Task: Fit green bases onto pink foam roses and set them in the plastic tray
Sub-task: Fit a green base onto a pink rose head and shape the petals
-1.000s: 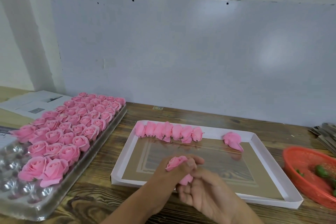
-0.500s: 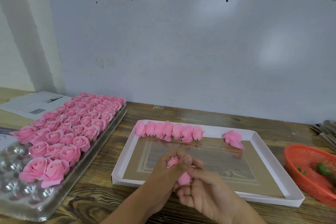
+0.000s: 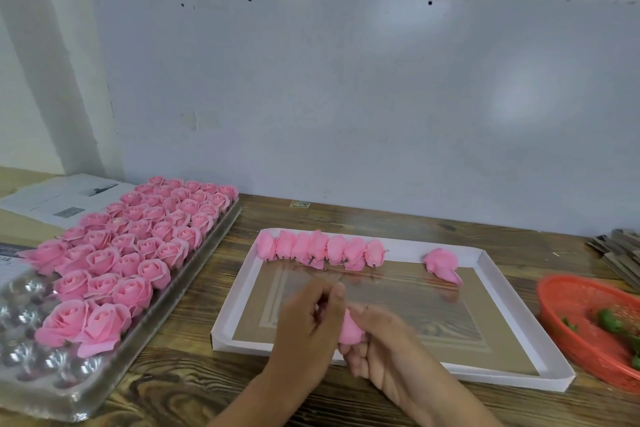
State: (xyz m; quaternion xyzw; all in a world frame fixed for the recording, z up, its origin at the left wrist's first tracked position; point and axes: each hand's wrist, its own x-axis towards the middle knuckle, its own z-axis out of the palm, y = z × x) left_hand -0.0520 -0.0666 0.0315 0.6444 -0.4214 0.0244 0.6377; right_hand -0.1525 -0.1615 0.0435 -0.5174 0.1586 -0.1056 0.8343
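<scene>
Dark-grained wooden tabletop (image 3: 180, 388) runs under everything, backed by a pale grey wall. Nearest me, both hands meet over the front edge of the shallow white cardboard tray (image 3: 554, 381). My left hand (image 3: 308, 329) and my right hand (image 3: 384, 347) are both closed around one pink foam rose (image 3: 349, 326), its long axis running roughly up and down between them. Whether a green base is already on it I cannot tell; my fingers hide that end. The clear plastic blister tray (image 3: 41, 388), where it belongs, lies off to my left, so the left hand is the nearer one for setting it down. Empty cups show at the tray's near end; roughly forty finished roses fill the rest. Right, a red mesh basket (image 3: 571, 295) holds a few green bases (image 3: 609, 321). Farther back, seven roses line the cardboard tray's far edge, one more apart.
</scene>
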